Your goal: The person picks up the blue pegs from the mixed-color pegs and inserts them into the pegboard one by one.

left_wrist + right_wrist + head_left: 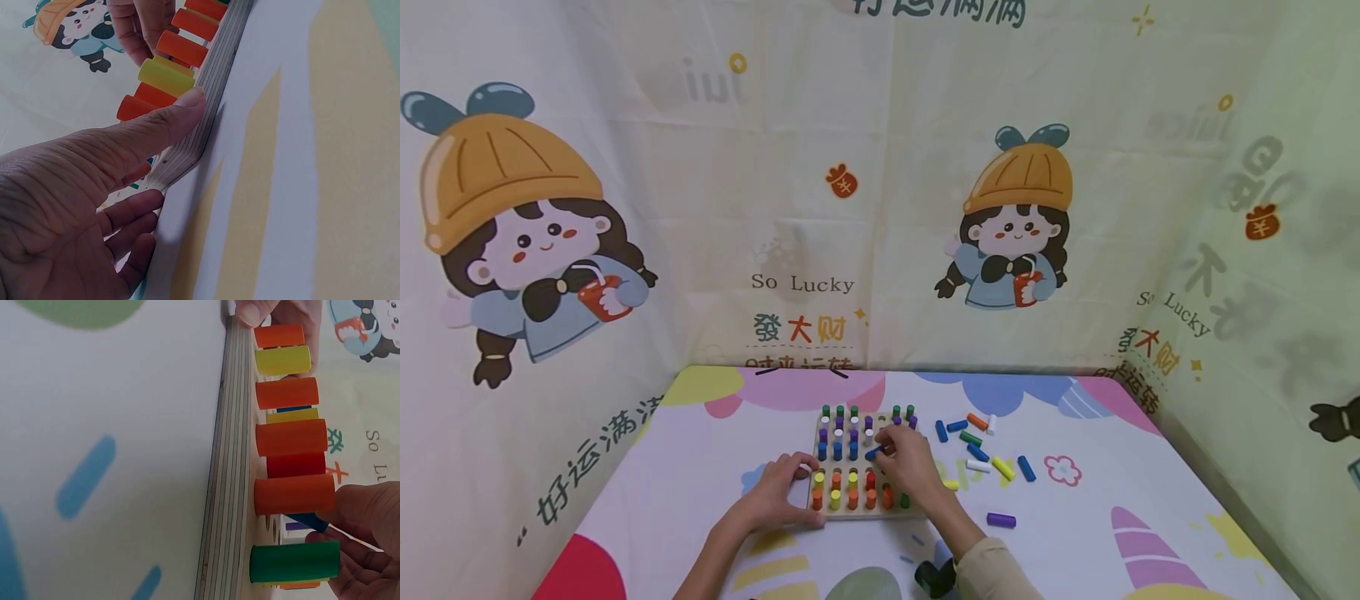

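A wooden pegboard (857,515) with rows of coloured pegs lies on the table. My left hand (775,496) holds its near left corner; in the left wrist view the thumb presses the front edge (219,94) and the fingers lie along the side. Over the board's right half, my right hand (910,467) pinches a blue peg (872,453) between thumb and fingers. That blue peg (307,520) is tilted in the right wrist view, partly hidden behind an orange peg (294,495) and near a green peg (294,562) standing at the front.
Loose pegs lie right of the board, among them a purple peg (1001,520), a yellow peg (1003,468) and a blue peg (1026,468). A dark object (934,577) is at the near edge beside the right sleeve (996,571). Printed cloth (805,208) hangs behind the table.
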A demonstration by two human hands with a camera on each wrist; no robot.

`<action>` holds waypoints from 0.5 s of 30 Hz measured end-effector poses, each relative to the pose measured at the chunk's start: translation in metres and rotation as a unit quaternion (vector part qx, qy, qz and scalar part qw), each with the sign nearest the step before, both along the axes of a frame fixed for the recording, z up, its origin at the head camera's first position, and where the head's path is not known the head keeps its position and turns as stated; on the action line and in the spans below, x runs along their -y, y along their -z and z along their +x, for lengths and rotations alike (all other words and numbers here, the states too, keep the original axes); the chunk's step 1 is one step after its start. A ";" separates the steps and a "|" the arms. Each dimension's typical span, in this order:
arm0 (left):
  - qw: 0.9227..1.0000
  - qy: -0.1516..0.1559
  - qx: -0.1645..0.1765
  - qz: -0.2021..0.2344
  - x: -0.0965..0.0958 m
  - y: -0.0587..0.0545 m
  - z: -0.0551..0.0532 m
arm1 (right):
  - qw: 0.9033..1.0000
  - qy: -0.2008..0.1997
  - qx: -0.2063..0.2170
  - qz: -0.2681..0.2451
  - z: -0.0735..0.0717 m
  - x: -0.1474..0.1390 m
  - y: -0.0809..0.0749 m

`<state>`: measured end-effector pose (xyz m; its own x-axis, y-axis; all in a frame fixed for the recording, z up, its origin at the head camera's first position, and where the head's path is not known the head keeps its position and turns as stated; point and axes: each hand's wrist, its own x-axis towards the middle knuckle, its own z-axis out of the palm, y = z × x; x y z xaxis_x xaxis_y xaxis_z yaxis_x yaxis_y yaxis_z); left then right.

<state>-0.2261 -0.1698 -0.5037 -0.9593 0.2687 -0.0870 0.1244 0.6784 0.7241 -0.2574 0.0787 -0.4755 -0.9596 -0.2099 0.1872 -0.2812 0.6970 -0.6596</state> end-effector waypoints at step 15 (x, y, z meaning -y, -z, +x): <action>1.000 -0.001 0.009 0.003 0.000 -0.001 -0.001 | 0.999 0.002 -0.030 -0.020 0.000 0.008 0.003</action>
<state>-0.2267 -0.1694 -0.5031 -0.9584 0.2666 -0.1023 0.1097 0.6746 0.7300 -0.2569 0.0711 -0.4789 -0.9474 -0.1972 0.2519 -0.3178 0.6714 -0.6695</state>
